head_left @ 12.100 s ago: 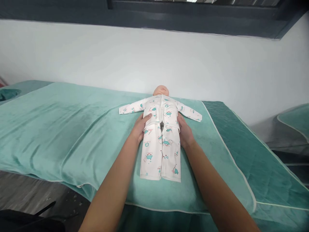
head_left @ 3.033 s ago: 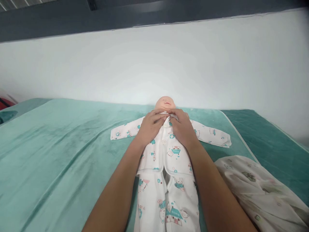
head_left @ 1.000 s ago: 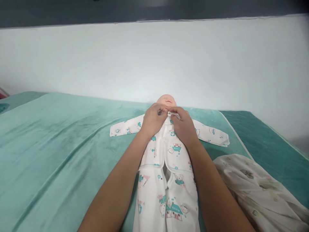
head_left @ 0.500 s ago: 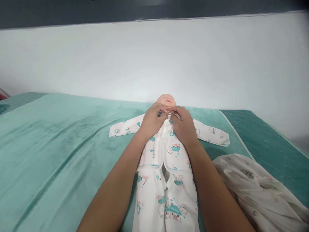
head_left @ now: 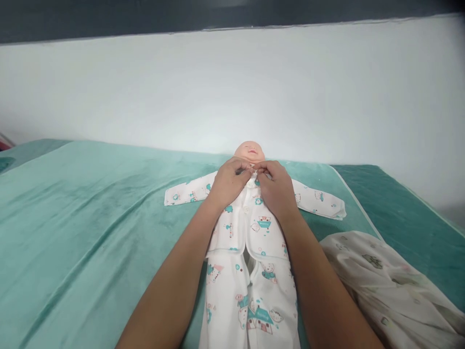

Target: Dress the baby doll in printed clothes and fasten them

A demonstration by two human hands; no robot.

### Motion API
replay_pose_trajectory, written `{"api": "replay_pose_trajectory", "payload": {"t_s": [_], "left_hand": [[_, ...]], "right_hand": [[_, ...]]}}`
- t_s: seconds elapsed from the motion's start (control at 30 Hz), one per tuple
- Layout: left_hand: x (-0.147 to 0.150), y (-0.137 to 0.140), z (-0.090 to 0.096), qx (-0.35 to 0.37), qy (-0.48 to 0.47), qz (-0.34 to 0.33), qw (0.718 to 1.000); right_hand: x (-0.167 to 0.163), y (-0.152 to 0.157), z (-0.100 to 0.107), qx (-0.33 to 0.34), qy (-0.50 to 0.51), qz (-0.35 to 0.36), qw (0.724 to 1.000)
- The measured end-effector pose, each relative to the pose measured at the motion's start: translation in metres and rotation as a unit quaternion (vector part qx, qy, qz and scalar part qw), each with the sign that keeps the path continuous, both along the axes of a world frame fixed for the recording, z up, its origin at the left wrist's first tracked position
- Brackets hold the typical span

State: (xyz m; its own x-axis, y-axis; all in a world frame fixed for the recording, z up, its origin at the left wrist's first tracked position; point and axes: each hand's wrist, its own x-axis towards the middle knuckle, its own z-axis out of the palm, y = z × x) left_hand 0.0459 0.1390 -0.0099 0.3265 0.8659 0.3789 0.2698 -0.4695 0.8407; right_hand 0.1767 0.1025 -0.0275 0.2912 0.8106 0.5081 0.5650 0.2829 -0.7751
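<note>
A baby doll (head_left: 250, 151) lies on its back, its head toward the wall. It wears a white printed baby jacket (head_left: 267, 232) with both sleeves stretched out sideways, and matching printed trousers (head_left: 225, 300). At the collar, my left hand (head_left: 231, 180) pinches the jacket's neck edge from the left. My right hand (head_left: 275, 186) pinches the same edge from the right, fingertips almost meeting the left ones just under the doll's chin. Below the hands, the jacket front hangs together at a button (head_left: 246, 210) and parts toward the hem. My fingers hide the topmost fastening.
A teal blanket (head_left: 90, 232) spreads under the doll, with a darker teal cover (head_left: 407, 213) at the right. Crumpled white patterned cloth (head_left: 385, 286) lies beside my right forearm. Behind the doll rises a white wall (head_left: 232, 87).
Both hands stay at the collar. The fingertips have shifted slightly, and the collar fabric between them sits flatter and closer together. The doll and clothes otherwise lie as before.
</note>
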Motion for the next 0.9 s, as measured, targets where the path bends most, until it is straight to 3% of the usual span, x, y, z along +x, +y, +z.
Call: {"api": "replay_pose_trajectory", "payload": {"t_s": [0.4, 0.67, 0.9], "left_hand": [[-0.002, -0.001, -0.001, 0.001, 0.017, 0.024, 1.000], [-0.008, -0.018, 0.003, -0.024, -0.022, 0.029, 0.999], [-0.019, -0.039, -0.001, -0.033, -0.034, 0.012, 0.999]], "right_hand": [[0.001, 0.001, -0.001, -0.006, 0.039, 0.013, 0.999], [0.002, -0.007, 0.008, 0.003, 0.110, 0.040, 0.993], [-0.005, -0.037, 0.006, 0.020, 0.042, 0.046, 0.998]]}}
